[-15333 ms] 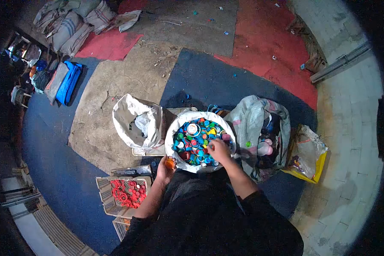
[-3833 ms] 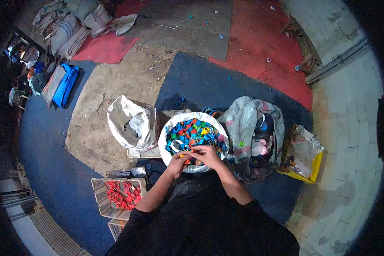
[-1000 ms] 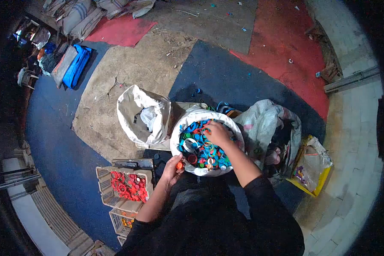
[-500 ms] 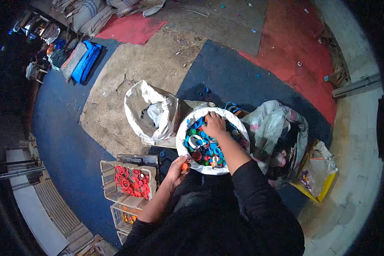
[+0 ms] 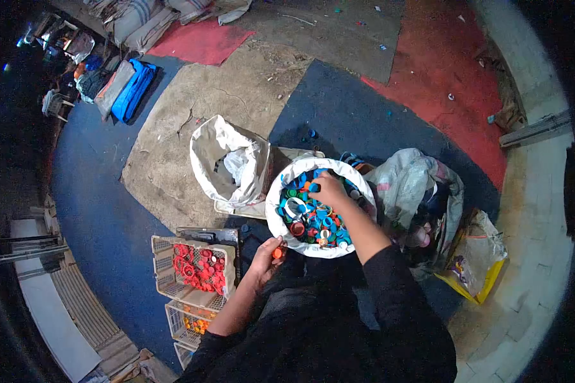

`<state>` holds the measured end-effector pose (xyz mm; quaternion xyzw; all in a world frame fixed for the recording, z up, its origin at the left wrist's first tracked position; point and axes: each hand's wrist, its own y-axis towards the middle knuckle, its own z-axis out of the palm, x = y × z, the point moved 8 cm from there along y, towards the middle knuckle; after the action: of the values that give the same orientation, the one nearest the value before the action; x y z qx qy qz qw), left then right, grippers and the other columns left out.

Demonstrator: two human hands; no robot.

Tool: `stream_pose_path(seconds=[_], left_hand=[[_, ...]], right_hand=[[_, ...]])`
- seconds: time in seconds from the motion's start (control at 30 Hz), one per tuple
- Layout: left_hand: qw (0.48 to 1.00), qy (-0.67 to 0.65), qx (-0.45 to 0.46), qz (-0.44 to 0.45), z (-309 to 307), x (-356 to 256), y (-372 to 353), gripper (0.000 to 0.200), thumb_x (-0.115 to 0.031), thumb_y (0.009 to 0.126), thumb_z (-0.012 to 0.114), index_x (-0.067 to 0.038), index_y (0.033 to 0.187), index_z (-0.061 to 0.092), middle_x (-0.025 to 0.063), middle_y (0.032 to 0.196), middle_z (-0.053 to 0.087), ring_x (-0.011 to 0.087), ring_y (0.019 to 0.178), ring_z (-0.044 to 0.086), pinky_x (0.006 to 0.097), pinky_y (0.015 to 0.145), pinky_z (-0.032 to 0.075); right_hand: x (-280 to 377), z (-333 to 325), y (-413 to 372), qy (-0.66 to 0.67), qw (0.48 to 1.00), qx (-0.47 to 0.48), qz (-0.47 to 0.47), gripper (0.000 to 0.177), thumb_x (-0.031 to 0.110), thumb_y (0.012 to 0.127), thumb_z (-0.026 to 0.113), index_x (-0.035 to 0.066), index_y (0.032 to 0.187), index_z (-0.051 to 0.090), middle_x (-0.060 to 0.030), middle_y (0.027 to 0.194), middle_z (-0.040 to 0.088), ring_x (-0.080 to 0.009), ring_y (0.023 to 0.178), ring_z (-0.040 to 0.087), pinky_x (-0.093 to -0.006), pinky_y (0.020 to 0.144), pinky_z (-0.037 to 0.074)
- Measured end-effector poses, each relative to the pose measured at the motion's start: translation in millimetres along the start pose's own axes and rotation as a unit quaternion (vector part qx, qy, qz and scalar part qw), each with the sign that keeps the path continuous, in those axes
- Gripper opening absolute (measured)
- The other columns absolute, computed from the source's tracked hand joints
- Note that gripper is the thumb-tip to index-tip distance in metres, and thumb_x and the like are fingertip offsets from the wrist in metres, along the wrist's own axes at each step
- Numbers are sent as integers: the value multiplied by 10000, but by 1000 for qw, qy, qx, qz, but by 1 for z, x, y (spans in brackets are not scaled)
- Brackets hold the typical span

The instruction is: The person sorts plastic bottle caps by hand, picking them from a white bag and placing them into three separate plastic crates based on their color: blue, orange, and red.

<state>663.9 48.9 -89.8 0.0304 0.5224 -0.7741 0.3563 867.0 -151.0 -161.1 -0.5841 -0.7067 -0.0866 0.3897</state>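
Observation:
A white sack [image 5: 273, 220] with a rolled rim stands before me, full of mixed plastic bottle caps [image 5: 319, 220], many of them blue. My right hand [image 5: 329, 191] is over the caps inside the rim, its fingers closed on a blue bottle cap [image 5: 314, 187]. At the sack's near left edge, my left hand [image 5: 266, 256] is closed around an orange bottle cap [image 5: 277, 253]. Part of the left fingers is hidden from view.
Crates of red caps [image 5: 201, 271] and orange caps [image 5: 197, 324] stand at left. Behind them is an open white sack [image 5: 204, 156]. A greyish woven sack [image 5: 396, 175] and a yellow-edged bag [image 5: 476, 255] stand at right. Blue mats [image 5: 96, 191] cover the floor.
My right hand has lifted a little from among the caps, and a blue cap now shows at its fingertips. The left hand stays beside the rim with the orange cap.

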Motion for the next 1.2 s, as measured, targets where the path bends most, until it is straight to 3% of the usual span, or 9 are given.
stream_pose_path(seconds=[0.1, 0.27, 0.37, 0.5, 0.7, 0.83, 0.93, 1.03, 1.2], left_hand=[[1000, -11, 3, 8, -4, -1, -1, 224, -275, 995, 597, -63, 921, 592, 13, 748, 578, 63, 486, 397, 205, 435, 302], [1000, 7, -1, 6, -6, 3, -3, 228, -277, 998, 590, -61, 925, 594, 12, 756, 585, 59, 486, 401, 209, 445, 312], [1000, 14, 13, 6, -5, 4, -5, 231, -280, 999, 591, -63, 921, 592, 11, 758, 588, 59, 486, 401, 213, 454, 319], [999, 34, -8, 26, 4, -4, -12, 239, -291, 1000, 591, -69, 913, 587, 7, 763, 589, 61, 489, 397, 209, 460, 321], [998, -68, -11, 12, -1, -7, -23, 251, -307, 1007, 579, -69, 930, 589, 30, 852, 628, 92, 648, 541, 205, 502, 398], [994, -113, -9, 0, -8, -2, -11, 276, -332, 1009, 567, -60, 966, 592, 61, 915, 650, 142, 775, 626, 235, 583, 517], [983, -169, 69, -6, -3, 7, 11, 310, -363, 1012, 549, -57, 987, 588, 77, 944, 654, 177, 801, 657, 290, 671, 596], [984, -164, 68, -34, 21, 8, 17, 361, -406, 1011, 529, -52, 1011, 599, 92, 977, 654, 192, 840, 668, 274, 671, 597], [987, -91, 129, -35, 63, 1, 21, 459, -470, 1029, 435, -47, 1113, 591, 96, 1088, 648, 224, 950, 662, 345, 839, 587]], right_hand=[[-20, 4, -16, 74, 989, -57, -111, 412, 206, 661, 822, 117, 1051, 721, -125, 1215, 588, -315, 1177, 559, -420, 1004, 463], [-10, -3, -29, 116, 992, -38, -18, 392, 167, 733, 765, 70, 1106, 694, -142, 1087, 649, -308, 1072, 623, -410, 941, 493], [0, 0, -17, 132, 981, -143, -5, 395, 223, 780, 747, 75, 1140, 684, -151, 1070, 656, -335, 1003, 645, -424, 887, 514], [26, 18, -22, -125, 979, -163, -10, 335, 292, 821, 742, 124, 1110, 715, -140, 960, 644, -334, 966, 648, -444, 846, 522], [26, 12, -36, 56, 989, -129, -54, 207, 247, 822, 756, 101, 969, 754, -105, 963, 665, -322, 941, 648, -428, 828, 524], [67, -33, -100, 67, 960, -223, -155, 224, 197, 874, 716, 64, 1051, 741, -99, 969, 685, -260, 899, 672, -360, 798, 538], [38, 8, -132, 512, 854, -84, 22, 257, 154, 920, 671, 18, 1136, 704, -80, 1037, 692, -179, 922, 668, -314, 792, 535], [41, 22, -173, 611, 784, -20, 106, 275, 122, 948, 634, -13, 1185, 672, -67, 1095, 688, -121, 952, 641, -271, 802, 521], [117, -58, -198, 357, 912, -159, -125, 167, 85, 872, 711, 0, 1015, 707, -104, 1066, 688, -207, 982, 667, -310, 844, 521]])
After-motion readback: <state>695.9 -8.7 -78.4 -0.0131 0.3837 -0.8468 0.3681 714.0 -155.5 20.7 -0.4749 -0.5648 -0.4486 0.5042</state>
